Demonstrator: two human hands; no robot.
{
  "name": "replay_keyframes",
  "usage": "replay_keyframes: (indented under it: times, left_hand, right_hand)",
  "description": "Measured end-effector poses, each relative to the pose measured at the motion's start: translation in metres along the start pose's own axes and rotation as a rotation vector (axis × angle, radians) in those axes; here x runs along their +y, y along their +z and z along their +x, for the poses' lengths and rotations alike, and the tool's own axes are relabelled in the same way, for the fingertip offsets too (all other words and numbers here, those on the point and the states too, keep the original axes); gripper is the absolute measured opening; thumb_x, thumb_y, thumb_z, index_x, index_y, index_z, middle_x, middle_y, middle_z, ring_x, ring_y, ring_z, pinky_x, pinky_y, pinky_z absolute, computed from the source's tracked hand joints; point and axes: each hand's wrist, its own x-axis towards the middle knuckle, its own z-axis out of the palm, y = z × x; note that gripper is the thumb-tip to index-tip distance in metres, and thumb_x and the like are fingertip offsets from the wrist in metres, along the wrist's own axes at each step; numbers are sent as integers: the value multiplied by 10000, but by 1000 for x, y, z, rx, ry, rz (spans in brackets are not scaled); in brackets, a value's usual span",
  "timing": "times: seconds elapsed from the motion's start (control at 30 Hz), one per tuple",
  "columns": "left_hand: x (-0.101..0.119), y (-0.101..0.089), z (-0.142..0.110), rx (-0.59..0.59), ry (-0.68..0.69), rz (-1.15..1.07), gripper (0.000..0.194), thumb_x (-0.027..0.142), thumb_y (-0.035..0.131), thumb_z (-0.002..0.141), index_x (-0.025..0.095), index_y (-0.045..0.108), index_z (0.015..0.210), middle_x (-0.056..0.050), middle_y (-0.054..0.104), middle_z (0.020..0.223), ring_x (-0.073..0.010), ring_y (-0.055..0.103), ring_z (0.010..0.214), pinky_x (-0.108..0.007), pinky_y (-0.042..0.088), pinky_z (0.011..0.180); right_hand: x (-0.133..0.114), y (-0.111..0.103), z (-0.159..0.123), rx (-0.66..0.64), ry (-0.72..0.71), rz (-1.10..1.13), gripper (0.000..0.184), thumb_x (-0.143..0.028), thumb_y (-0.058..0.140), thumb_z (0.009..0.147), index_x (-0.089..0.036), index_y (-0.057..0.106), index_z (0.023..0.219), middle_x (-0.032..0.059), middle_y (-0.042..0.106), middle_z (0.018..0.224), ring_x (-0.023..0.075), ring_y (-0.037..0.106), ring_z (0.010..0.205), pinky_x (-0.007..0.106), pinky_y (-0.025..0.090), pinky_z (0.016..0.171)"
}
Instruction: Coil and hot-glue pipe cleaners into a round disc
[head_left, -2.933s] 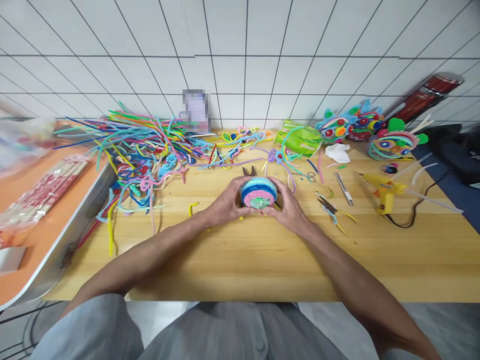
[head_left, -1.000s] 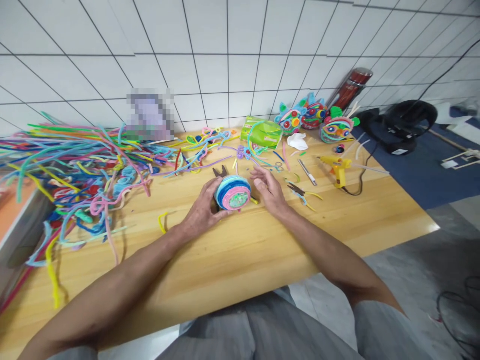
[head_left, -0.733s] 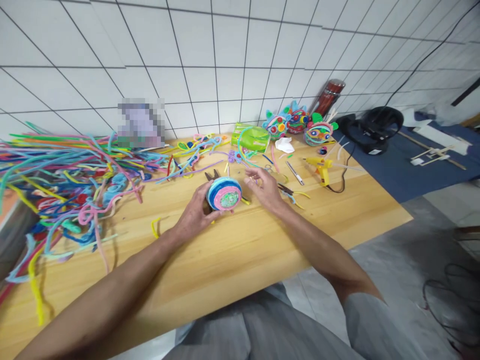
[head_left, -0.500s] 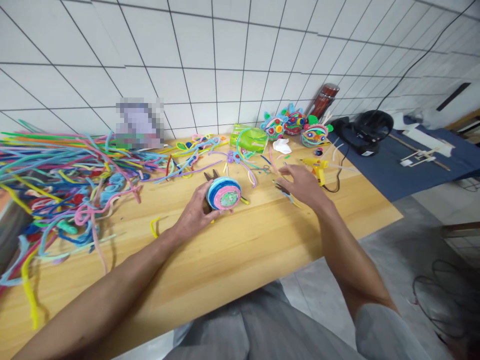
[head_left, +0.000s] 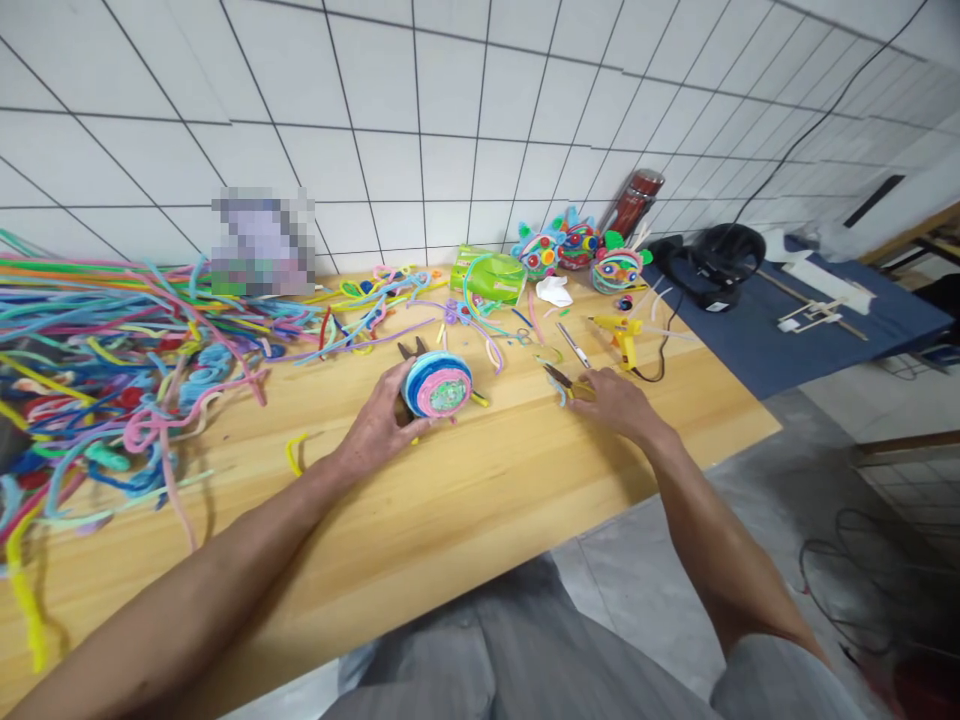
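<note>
My left hand (head_left: pixel 379 422) is closed around the side of a round piece (head_left: pixel 446 385) coiled from pipe cleaners, with light blue, dark blue, pink and green rings. Dark plier jaws (head_left: pixel 412 348) poke out behind it, and a yellow end shows at its right; the rest of the pliers is hidden. To the right, my right hand (head_left: pixel 616 402) has its fingers around the handles of dark-bladed scissors (head_left: pixel 561 379), low over the tabletop with blades pointing left. A light blue scrap (head_left: pixel 559 395) lies by the blades. Just beyond is a slim pen-like tool (head_left: pixel 573 344).
Loose pipe cleaners (head_left: pixel 150 330) heap over the table's left. A green packet (head_left: pixel 489 277), several decorated animal-like heads (head_left: pixel 616 270) and a red bottle (head_left: pixel 634 205) stand along the tiled wall. A yellow glue gun (head_left: pixel 624 338) with its cord lies right; a black headset (head_left: pixel 720 265) rests on blue cloth.
My right hand has moved back toward me from near the pen-like tool and closed on the scissors' handles. That tool now shows uncovered. My left hand keeps its hold; the view shifted slightly.
</note>
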Motion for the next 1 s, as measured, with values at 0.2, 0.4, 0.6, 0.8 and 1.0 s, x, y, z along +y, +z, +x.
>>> replay_keyframes:
  times: [0.2,0.4,0.6,0.8,1.0]
  left_hand:
    - [1,0,0,12,25,7,961,527,856,934,245,356,1705,-204,551,1656,-400,562,1563,-616,502,1289]
    - [-3,0,0,14,82,21,981,473,872,935,252,328,1721,-206,529,1677,-387,538,1583,-593,493,1303]
    - [-3,-1,1,-1,118,37,1021,483,872,939,259,283,1742,-217,506,1697,-391,529,1588,-592,489,1303]
    - [-5,1,0,17,103,27,987,518,840,960,247,299,1741,-210,525,1686,-387,543,1572,-586,489,1304]
    - [-3,1,0,-5,75,-8,1005,558,836,955,251,293,1743,-211,508,1702,-391,517,1599,-606,468,1321]
  right_hand:
    - [18,-21,-12,127,33,12,312,-368,728,877,-186,789,1122,148,815,1117,330,771,1027,422,588,880]
    - [-28,-35,-54,247,-338,198,314,-382,717,932,-253,766,1214,82,796,1079,260,761,888,383,600,791]
    - [-135,-9,-53,-184,-451,13,303,-321,734,940,-215,748,1223,140,768,1278,311,754,1158,402,612,942]
    - [-166,-2,-27,-135,-342,-48,324,-373,667,1025,-160,684,1268,186,756,1240,360,731,1184,452,596,964]
    - [-149,13,-29,-24,-413,88,356,-440,783,977,-190,678,1206,174,758,1253,373,723,1211,509,595,1030]
